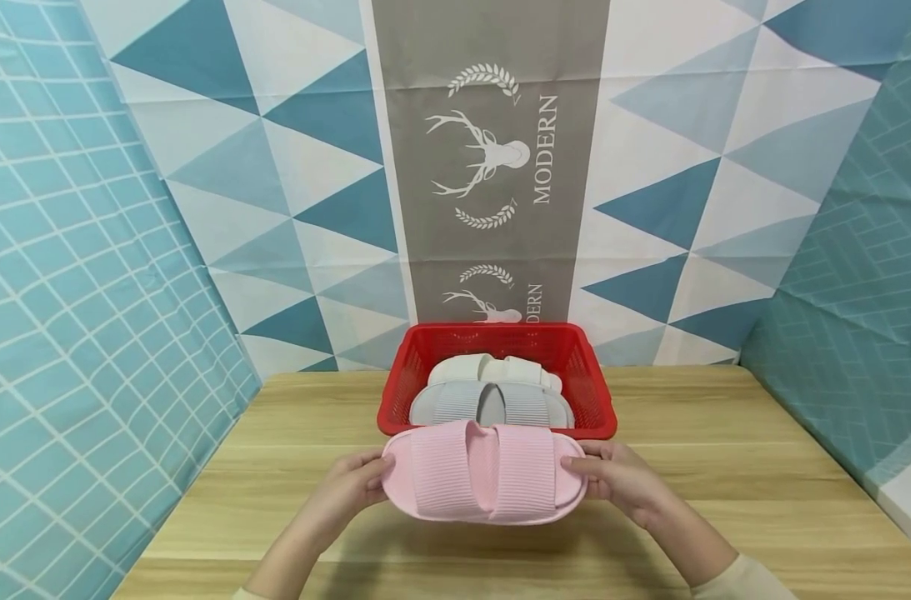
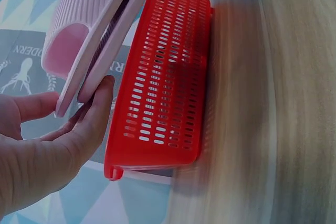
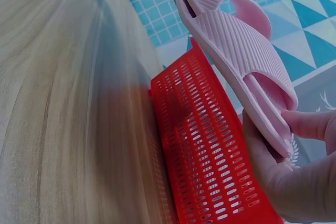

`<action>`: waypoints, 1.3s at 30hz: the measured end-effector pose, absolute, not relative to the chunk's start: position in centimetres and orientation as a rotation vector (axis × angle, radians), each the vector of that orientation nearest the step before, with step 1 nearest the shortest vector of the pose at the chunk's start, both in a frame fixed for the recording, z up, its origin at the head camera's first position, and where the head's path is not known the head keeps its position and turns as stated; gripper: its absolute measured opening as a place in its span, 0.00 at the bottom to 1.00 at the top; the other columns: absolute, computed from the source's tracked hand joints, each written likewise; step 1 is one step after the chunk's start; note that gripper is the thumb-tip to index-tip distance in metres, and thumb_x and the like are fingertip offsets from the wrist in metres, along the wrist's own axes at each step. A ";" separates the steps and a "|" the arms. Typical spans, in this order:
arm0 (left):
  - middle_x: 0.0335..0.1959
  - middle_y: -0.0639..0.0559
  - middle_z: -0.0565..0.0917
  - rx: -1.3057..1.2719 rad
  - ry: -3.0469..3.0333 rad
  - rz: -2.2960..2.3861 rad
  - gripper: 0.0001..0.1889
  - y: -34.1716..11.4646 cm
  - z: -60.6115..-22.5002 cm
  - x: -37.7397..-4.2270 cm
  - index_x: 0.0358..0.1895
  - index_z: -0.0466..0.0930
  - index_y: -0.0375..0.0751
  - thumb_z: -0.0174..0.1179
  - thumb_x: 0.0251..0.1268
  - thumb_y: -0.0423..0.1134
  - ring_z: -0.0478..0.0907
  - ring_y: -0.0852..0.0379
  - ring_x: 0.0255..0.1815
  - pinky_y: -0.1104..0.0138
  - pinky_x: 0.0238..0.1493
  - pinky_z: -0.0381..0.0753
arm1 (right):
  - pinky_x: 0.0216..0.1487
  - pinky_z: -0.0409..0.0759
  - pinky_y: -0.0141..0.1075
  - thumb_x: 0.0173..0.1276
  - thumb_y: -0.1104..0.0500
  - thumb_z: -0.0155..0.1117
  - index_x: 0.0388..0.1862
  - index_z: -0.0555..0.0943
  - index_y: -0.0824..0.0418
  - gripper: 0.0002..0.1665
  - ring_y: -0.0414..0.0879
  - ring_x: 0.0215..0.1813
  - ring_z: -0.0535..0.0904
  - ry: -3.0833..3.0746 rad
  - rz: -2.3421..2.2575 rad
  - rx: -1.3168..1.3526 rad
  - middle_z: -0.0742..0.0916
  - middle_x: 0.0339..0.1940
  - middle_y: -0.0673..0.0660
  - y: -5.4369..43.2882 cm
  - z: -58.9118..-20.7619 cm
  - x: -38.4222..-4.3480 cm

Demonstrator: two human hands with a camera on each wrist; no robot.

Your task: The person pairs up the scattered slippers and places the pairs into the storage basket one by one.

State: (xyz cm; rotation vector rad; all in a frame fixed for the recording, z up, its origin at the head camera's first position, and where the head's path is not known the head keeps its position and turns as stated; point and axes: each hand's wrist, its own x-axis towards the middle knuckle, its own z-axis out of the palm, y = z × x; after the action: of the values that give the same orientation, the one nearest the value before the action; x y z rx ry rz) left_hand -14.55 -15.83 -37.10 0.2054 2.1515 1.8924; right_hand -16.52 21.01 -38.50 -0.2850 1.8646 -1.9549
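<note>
A pair of pink slippers (image 1: 447,475), laid sole to sole with ribbed straps outward, is held sideways above the table. My left hand (image 1: 356,479) pinches its left end, thumb on one sole and fingers behind the other; the left wrist view shows the narrow gap between the two soles. At the other end my right hand (image 1: 623,477) grips the pair, its thumb on the near slipper's insole. Right behind the pink pair stands a red plastic basket (image 1: 605,421), its front rim partly overlapped by the slippers. Inside it lie grey slippers (image 1: 526,404) and, behind them, white slippers (image 1: 458,367).
The basket stands on a wood-grain table (image 1: 312,417) near its back edge. Behind rises a patterned cloth (image 1: 493,50) with triangles and deer heads. A blue tiled-pattern cloth (image 1: 72,250) hangs on the left, a teal one (image 1: 860,292) on the right.
</note>
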 end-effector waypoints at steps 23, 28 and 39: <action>0.51 0.31 0.82 -0.134 2.684 1.908 0.17 -16.1 -36.7 -18.9 0.55 0.75 0.27 0.52 0.71 0.37 0.84 0.50 0.47 0.62 0.52 0.84 | 0.47 0.84 0.30 0.70 0.57 0.59 0.68 0.58 0.79 0.39 0.37 0.41 0.84 1.894 -1.978 -0.244 0.85 0.40 0.45 22.5 -36.7 -17.0; 0.54 0.31 0.81 -0.278 2.723 1.963 0.17 -16.5 -37.5 -21.1 0.55 0.76 0.29 0.51 0.71 0.37 0.83 0.47 0.51 0.61 0.55 0.83 | 0.47 0.84 0.30 0.69 0.56 0.60 0.68 0.62 0.76 0.37 0.38 0.41 0.85 1.891 -1.991 -0.230 0.86 0.41 0.45 22.9 -36.5 -16.9; 0.55 0.29 0.79 -0.297 2.595 1.986 0.20 -16.7 -38.4 -24.5 0.57 0.74 0.23 0.52 0.70 0.37 0.83 0.62 0.40 0.68 0.48 0.85 | 0.46 0.85 0.29 0.69 0.58 0.60 0.66 0.66 0.75 0.32 0.37 0.39 0.85 1.854 -2.019 -0.233 0.87 0.39 0.45 23.3 -35.9 -16.9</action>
State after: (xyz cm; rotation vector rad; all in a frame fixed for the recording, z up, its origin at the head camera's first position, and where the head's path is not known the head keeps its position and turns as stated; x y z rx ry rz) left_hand -24.45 -16.67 -38.38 -0.2968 2.5952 1.9862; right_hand -16.90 23.28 -35.94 -0.2330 1.8542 -2.0192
